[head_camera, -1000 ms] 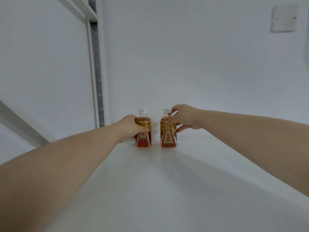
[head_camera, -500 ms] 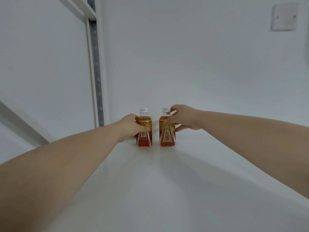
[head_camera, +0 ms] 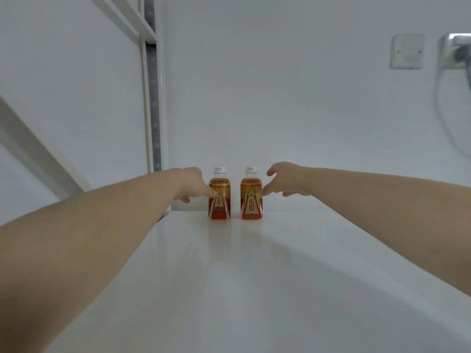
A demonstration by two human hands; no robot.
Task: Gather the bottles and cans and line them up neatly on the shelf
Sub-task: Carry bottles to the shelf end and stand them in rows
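Two small amber drink bottles with white caps and red-gold labels stand upright side by side at the back of the white shelf (head_camera: pixel 254 276). The left bottle (head_camera: pixel 220 200) has my left hand (head_camera: pixel 191 183) just beside it, fingers spread, a fingertip touching its label. The right bottle (head_camera: pixel 251 197) stands free, with my right hand (head_camera: pixel 288 179) open just to its right, fingers apart and off the bottle. A narrow gap separates the two bottles.
A white wall closes the shelf behind the bottles. A white upright post with a perforated metal strip (head_camera: pixel 153 98) rises at the back left. A wall plate (head_camera: pixel 406 50) and a plugged-in socket with a hanging cable (head_camera: pixel 456 52) sit at the upper right.
Both hands have let go of the bottles and opened, pulling slightly outward. The bottles stay upright where they were set. The view has shifted a little, showing the socket at the right.
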